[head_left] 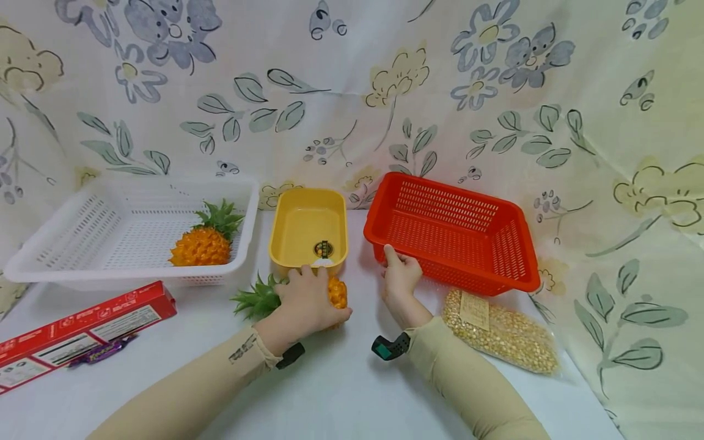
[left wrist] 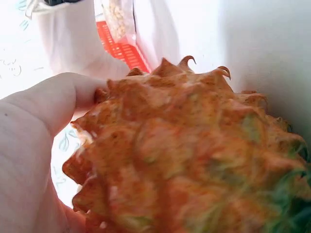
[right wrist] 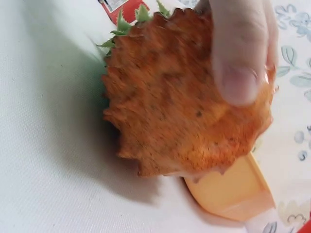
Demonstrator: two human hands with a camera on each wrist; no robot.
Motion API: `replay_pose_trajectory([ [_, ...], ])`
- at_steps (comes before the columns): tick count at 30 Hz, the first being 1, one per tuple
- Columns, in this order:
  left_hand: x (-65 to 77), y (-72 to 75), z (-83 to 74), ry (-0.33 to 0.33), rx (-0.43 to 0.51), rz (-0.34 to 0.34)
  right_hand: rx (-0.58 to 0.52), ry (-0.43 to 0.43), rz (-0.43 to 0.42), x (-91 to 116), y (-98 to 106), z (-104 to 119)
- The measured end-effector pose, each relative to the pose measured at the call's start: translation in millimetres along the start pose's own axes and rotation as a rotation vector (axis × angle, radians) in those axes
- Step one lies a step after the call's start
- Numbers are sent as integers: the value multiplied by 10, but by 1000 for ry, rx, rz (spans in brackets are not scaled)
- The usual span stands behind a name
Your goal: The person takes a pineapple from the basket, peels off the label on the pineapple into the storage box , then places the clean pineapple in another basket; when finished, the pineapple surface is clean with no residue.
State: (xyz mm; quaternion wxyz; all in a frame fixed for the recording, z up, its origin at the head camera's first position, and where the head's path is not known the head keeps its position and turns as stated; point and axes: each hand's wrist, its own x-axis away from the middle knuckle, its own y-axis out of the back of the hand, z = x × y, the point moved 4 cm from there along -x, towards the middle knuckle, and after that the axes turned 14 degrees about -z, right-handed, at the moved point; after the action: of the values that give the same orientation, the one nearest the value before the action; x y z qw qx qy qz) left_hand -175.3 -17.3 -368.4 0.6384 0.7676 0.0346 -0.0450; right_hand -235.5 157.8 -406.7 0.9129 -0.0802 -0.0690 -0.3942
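My left hand grips an orange, spiky pineapple from above, just in front of the yellow tub. The fruit lies on its side with green leaves pointing left. Close up in the left wrist view, the pineapple fills most of the picture, the thumb along its side. A digit also shows on the pineapple in the right wrist view. My right hand is at the front left corner of the red basket, fingers loosely bent; nothing shows in it. Whether it touches the rim is unclear.
A second pineapple lies in the white basket at left. Before that are a long red box and a purple-wrapped bar. A bag of corn kernels lies at right. Floral cloth hangs behind.
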Motion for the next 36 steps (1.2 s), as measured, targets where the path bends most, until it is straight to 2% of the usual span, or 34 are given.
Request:
replay_pose_trajectory([
  [4, 78, 41, 15, -54, 11, -2, 0, -3, 5, -1, 1, 5],
  [10, 209, 111, 72, -188, -1, -12, 15, -6, 15, -7, -1, 21],
  [13, 287, 140, 130, -284, -17, -46, 16, -6, 16, -12, -7, 27],
  [16, 364, 151, 226, -418, -1, -83, 14, -10, 20, -11, -14, 29],
  [20, 458, 173, 381, -581, 76, -104, 11, -22, 21, -7, -16, 24],
  [23, 514, 195, 484, -666, 125, -106, 7, -23, 14, -2, -15, 24],
  [26, 551, 216, 578, -755, 160, -60, 6, -19, 8, 4, -11, 28],
  [29, 576, 246, 668, -831, 197, 18, 8, -17, 9, 7, -9, 28],
  [33, 601, 274, 769, -875, 229, 95, 10, -33, 11, 8, -7, 25],
  [36, 624, 271, 806, -882, 234, 90, 13, -46, 10, 9, -2, 20],
])
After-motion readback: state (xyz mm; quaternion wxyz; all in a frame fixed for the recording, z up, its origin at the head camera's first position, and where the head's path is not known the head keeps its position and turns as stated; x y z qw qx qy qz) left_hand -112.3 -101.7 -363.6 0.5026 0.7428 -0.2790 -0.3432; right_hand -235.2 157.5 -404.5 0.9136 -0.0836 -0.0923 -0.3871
